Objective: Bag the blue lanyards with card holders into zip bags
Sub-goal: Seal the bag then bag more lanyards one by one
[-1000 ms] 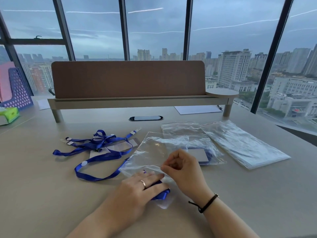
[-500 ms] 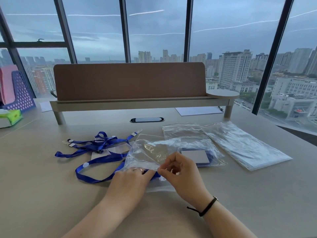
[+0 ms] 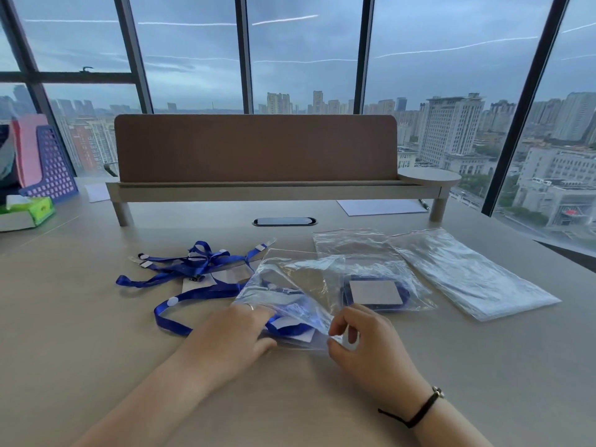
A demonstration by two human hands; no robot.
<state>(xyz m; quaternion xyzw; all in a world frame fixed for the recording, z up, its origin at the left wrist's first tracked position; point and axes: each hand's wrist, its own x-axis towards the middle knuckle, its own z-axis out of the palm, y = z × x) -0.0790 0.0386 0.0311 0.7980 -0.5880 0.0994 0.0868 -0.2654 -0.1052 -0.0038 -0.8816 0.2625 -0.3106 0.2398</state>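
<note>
A clear zip bag (image 3: 300, 285) lies open-mouthed toward me at the table's middle. My right hand (image 3: 361, 337) pinches the bag's near edge. My left hand (image 3: 232, 333) reaches into the bag's mouth, its fingers on a blue lanyard (image 3: 287, 329) and its white card holder, which sit partly inside; the strap trails out to the left (image 3: 171, 312). A tangle of more blue lanyards with card holders (image 3: 196, 266) lies to the left. Behind the open bag rests a filled zip bag (image 3: 377, 291) showing a blue-rimmed card holder.
A stack of empty zip bags (image 3: 467, 272) lies at the right. A desk shelf with a brown panel (image 3: 254, 150) stands at the back, paper and a pen (image 3: 383, 206) under it, a cable slot (image 3: 283, 221) in front. A tissue box (image 3: 29, 212) and purple basket (image 3: 48, 162) sit far left.
My left hand has pushed the lanyard forward from the table edge into the bag's mouth. My right hand has shifted right and lifted the bag's near edge.
</note>
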